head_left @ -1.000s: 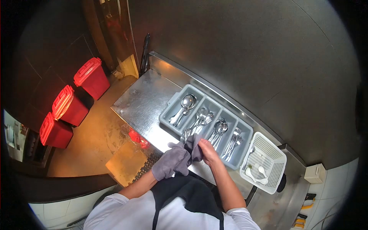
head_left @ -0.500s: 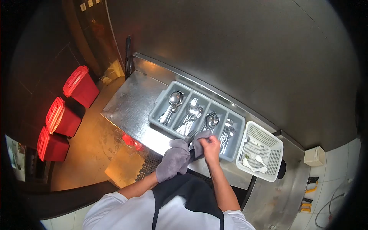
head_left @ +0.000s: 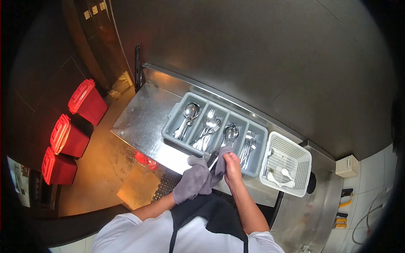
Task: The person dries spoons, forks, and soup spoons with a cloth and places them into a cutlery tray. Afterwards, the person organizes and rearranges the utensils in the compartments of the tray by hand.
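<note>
A grey cloth (head_left: 194,181) covers my left hand (head_left: 190,183), whose fingers are hidden beneath it. Metal cutlery (head_left: 207,156) pokes out of the cloth between my hands. My right hand (head_left: 232,165) is closed on the other end of the cloth. Just beyond my hands is a grey four-compartment tray (head_left: 173,139). It holds large spoons (head_left: 190,111) at the left, then forks (head_left: 211,124), smaller spoons (head_left: 230,133) and more forks (head_left: 249,145) at the right.
Right of the tray, a white perforated basket (head_left: 295,158) holds white spoons (head_left: 287,174). Both rest on a steel counter (head_left: 145,111) with a raised back edge. Red lidded bins (head_left: 90,103) stand on the floor at left. A white box (head_left: 346,166) is at far right.
The view has shifted, moving the tray and basket left in the picture. Both hands still hold the cloth, and its folds around the cutlery have changed shape.
</note>
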A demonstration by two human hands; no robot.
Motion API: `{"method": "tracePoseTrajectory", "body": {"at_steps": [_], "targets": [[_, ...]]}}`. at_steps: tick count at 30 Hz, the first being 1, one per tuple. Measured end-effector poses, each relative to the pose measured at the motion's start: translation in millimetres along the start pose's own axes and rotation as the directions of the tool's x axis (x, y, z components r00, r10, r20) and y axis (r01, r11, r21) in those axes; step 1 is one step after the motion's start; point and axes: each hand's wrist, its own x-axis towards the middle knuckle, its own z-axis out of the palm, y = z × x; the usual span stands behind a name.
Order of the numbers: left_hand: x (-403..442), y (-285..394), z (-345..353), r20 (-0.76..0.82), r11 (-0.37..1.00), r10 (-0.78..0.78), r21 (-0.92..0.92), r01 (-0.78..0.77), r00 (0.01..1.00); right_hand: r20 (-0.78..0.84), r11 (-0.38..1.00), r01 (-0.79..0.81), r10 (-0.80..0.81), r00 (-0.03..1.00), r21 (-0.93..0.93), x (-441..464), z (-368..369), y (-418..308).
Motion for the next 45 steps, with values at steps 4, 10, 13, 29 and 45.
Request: {"method": "tracePoseTrajectory", "body": {"at_steps": [4,10,13,29,45], "targets": [[-5.2,-8.0,-19.6,0.035,0.993,-0.036,-0.115,0.04,0.999,0.054,0.98,-0.147,0.155,0.986,-0.136,-16.4,21.4,36.6],[-41.0,-73.0,56.9,0.195,0.22,-0.28,-0.94,0.261,0.94,0.178,0.965,-0.25,0.26,0.949,-0.078,45.9,21.9,7.2],[-24.9,-44.9,1.3,0.067,0.751,-0.206,-0.629,0.202,0.976,0.208,0.965,-0.243,0.259,0.943,-0.099,28.3,40.0,-2.1],[-4.2,-17.6,-35.3,0.147,0.991,0.086,-0.118,-0.069,0.985,0.213,0.959,-0.138,0.193,0.958,-0.246,-4.9,29.3,35.8],[-21.1,-29.3,-12.5,0.32,0.474,-0.426,-0.718,0.51,0.846,0.131,0.953,-0.237,0.264,0.956,-0.19,58.5,23.9,11.0]]}}
